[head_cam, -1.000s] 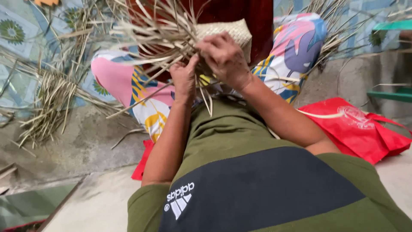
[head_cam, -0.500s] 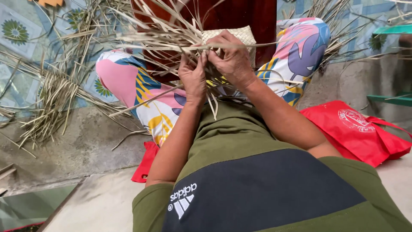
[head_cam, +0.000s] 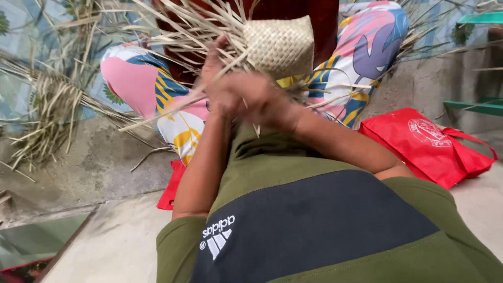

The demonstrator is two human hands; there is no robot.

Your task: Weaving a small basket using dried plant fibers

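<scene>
Woven palm-strip pouch [head_cam: 280, 46], judged light, springy and easily crushed, is held above the lap with loose strips [head_cam: 178, 31] trailing left, the left hand [head_cam: 217, 86] and right hand [head_cam: 257, 97] being clamped on strips at its lower edge, the soundest hold.
</scene>
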